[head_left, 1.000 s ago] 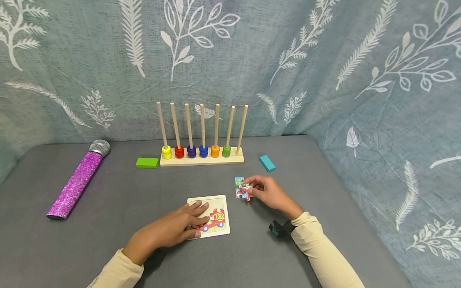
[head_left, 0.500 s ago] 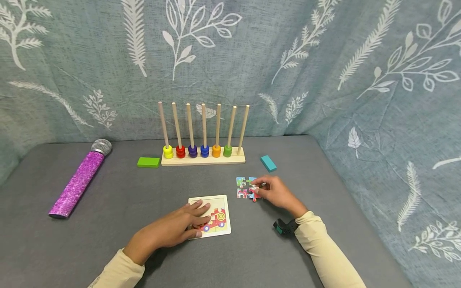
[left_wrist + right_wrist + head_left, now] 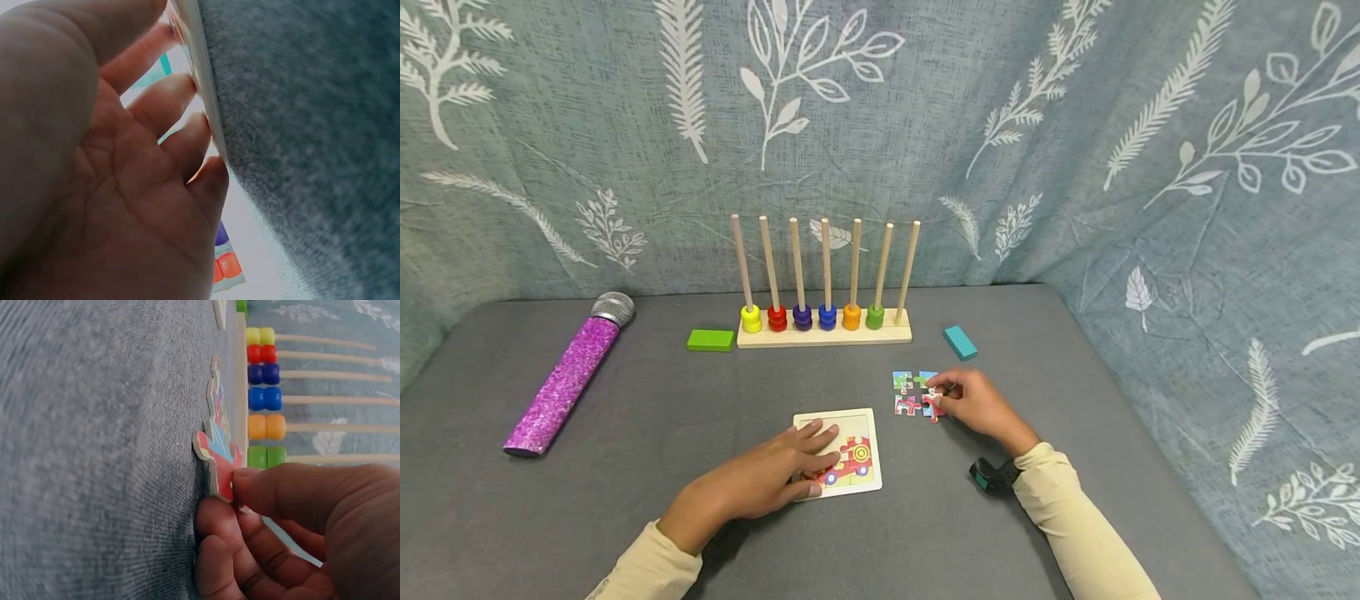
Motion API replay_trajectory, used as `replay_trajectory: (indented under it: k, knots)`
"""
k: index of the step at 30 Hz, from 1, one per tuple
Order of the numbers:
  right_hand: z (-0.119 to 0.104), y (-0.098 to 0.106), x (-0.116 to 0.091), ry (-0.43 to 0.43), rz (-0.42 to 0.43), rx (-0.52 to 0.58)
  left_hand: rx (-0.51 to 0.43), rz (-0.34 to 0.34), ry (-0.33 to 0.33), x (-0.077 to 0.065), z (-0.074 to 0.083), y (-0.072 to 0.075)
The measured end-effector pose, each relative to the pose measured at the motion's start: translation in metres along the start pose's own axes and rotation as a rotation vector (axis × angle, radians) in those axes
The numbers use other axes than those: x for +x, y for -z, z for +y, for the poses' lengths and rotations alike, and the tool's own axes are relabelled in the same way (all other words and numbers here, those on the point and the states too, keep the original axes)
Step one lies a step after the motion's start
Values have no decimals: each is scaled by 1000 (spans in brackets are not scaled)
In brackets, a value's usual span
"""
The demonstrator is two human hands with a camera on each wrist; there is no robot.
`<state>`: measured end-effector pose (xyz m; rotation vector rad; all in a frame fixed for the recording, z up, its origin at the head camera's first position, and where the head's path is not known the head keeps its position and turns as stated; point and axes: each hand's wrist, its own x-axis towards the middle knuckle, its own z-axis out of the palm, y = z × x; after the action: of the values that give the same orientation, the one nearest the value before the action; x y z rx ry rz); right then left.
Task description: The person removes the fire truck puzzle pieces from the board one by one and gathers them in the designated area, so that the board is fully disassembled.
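My left hand [image 3: 760, 475] lies with fingers spread on a square wooden puzzle board [image 3: 876, 471]. A red car picture shows on the part of the board that the hand leaves uncovered. In the left wrist view, several fingertips [image 3: 203, 128] touch the board's face. To the right of the board, my right hand [image 3: 977, 402] pinches a red and blue jigsaw piece [image 3: 223, 472] by its edge, thumb on its face. Other loose jigsaw pieces [image 3: 906, 406] lie beside it, slightly apart. The underside of the held piece is hidden.
A rack of wooden pegs with coloured beads [image 3: 820, 335] stands at the back, a green block [image 3: 710, 340] to its left and a teal block [image 3: 960, 342] to its right. A purple glittery microphone [image 3: 567, 379] lies on the grey table's left side.
My right hand has shifted right with the pinched piece. The jigsaw pieces, bunched together a second ago, now lie spread apart. The left hand stays on the board.
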<state>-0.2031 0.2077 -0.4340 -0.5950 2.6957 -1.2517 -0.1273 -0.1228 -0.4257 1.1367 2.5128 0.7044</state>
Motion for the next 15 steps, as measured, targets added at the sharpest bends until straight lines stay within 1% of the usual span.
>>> replay_trajectory:
  k: [4,11,15]
  knots:
    - [0,-2,1,-1,13,-26,-11,-19,16,0,0,0]
    - [0,-3,2,-18,28,-60,-21,-21,10,-1,-1,1]
    - [-2,-4,1,-37,40,-66,-31,-28,21,-1,0,1]
